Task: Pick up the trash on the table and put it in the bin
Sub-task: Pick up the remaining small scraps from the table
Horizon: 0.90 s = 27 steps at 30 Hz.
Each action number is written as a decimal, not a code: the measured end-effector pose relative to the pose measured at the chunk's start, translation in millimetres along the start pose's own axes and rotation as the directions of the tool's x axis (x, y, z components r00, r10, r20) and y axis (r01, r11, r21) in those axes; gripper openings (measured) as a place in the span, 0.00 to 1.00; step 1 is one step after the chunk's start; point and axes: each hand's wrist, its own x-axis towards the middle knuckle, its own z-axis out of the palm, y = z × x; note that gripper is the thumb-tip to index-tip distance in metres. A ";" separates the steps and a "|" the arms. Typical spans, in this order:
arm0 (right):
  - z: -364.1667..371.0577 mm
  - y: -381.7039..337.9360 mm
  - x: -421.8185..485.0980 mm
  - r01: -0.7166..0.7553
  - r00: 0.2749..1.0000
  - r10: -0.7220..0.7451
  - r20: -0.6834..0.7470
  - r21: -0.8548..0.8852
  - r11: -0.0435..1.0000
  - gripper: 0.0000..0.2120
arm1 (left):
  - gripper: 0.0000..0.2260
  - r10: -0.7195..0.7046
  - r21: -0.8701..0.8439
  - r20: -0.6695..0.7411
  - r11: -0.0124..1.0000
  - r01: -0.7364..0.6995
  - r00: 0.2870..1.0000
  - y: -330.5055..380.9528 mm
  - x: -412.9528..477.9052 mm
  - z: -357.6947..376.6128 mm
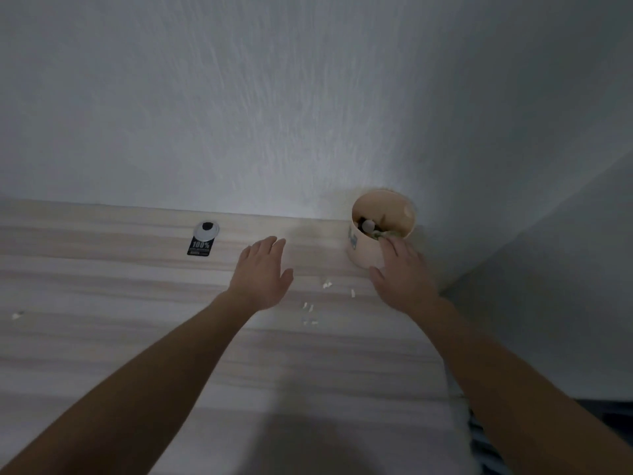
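In the head view the right hand (400, 275) reaches over the near rim of the pale bin (363, 250) at the table's (102, 337) back corner, fingertips hidden among the contents, so I cannot tell whether it holds anything; this looks like the drop-off step. The left hand (262, 272) hovers flat and empty. The bin holds a white round thing, dark bits and crumpled paper; next comes a fine pinch on the small white scraps (327, 285) between the hands, then the black-and-white tag (202, 241)
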 end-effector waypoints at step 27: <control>132.3 -9.9 9.7 -0.104 0.950 0.066 0.306 0.109 0.989 0.19 | 0.19 0.159 -0.219 0.285 0.971 -0.098 0.945 -7.7 -4.7 132.5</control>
